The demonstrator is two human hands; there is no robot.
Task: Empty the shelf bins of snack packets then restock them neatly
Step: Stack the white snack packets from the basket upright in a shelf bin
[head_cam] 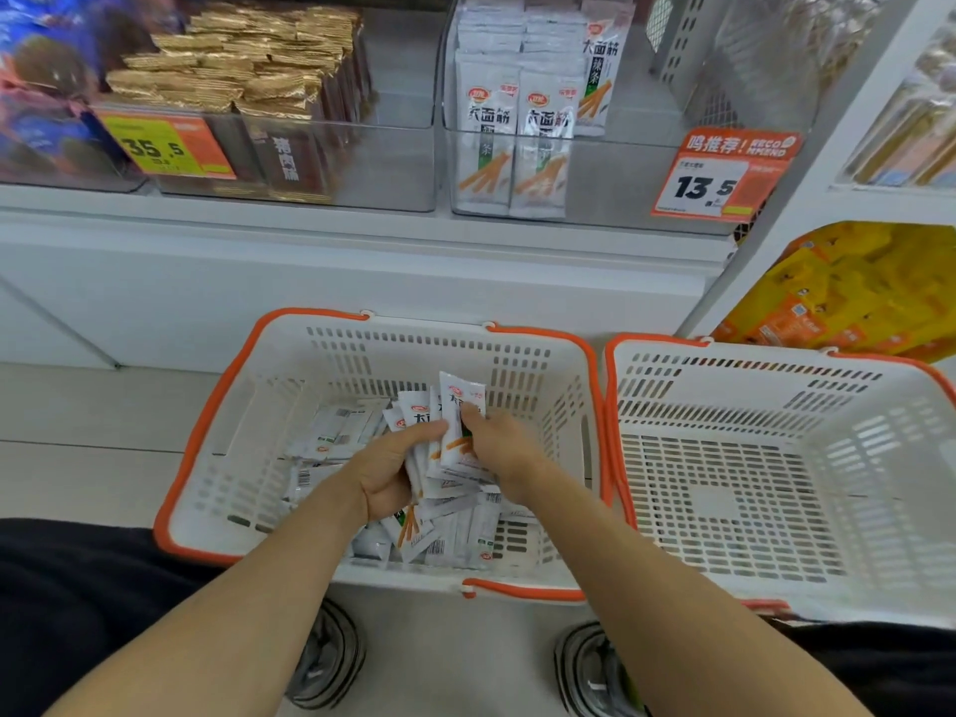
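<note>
A white basket with an orange rim stands on the floor and holds several loose white snack packets. My left hand grips a fanned bunch of these packets over the basket. My right hand pinches one upright packet at the front of that bunch. On the shelf above, a clear bin holds two rows of the same white packets standing upright at its left side.
A second white basket sits to the right with nothing in it. A clear bin of gold-topped brown packets is at the left of the shelf. Price tags hang on the bins. Yellow packs fill the right shelf.
</note>
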